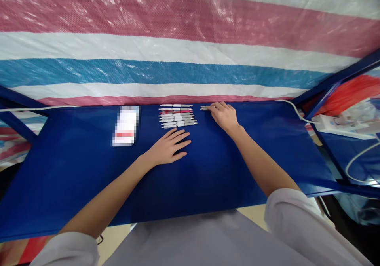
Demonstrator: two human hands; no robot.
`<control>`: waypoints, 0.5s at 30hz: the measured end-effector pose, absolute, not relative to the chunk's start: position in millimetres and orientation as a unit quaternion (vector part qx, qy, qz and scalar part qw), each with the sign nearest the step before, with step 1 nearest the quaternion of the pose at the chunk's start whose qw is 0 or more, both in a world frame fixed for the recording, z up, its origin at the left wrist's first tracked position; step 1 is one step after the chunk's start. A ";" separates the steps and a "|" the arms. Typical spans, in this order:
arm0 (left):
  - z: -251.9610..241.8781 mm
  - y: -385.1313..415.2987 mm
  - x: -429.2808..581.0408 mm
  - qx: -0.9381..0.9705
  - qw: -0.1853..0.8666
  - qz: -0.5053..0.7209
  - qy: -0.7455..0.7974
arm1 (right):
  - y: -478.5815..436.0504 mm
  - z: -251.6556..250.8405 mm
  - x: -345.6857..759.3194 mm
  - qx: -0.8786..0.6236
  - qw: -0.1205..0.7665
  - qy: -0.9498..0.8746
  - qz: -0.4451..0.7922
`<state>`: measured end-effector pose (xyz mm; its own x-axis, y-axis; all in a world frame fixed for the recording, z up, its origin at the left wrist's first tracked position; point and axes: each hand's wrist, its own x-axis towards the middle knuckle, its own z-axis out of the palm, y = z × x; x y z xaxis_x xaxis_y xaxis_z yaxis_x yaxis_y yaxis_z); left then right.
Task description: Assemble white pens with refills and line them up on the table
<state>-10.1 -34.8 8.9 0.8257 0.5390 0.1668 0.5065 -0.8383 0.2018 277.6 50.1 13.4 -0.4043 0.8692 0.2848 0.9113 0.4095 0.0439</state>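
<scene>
My left hand [170,147] lies on the blue table with its fingers spread, holding nothing. Just beyond its fingertips is a row of click pens [178,117], side by side and pointing right. Most have white and grey barrels, and one red pen [179,111] lies among them. Right of this row, my right hand [224,115] is closed over grey pens [204,108], whose tips stick out left of the fingers. The palm hides the rest of them, and their exact number cannot be made out.
A pixelated white rectangle [126,127] with a red band lies left of the pens. Striped plastic sheeting [190,52] hangs along the table's [74,171] back edge. At the right are a blue metal frame [323,95], a white power strip [335,122] with cables, and a red bag [359,95].
</scene>
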 end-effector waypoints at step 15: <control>7.1 -36.2 -9.8 0.953 0.068 0.116 0.273 | 34.4 18.4 271.6 -0.532 0.148 -0.829 -0.094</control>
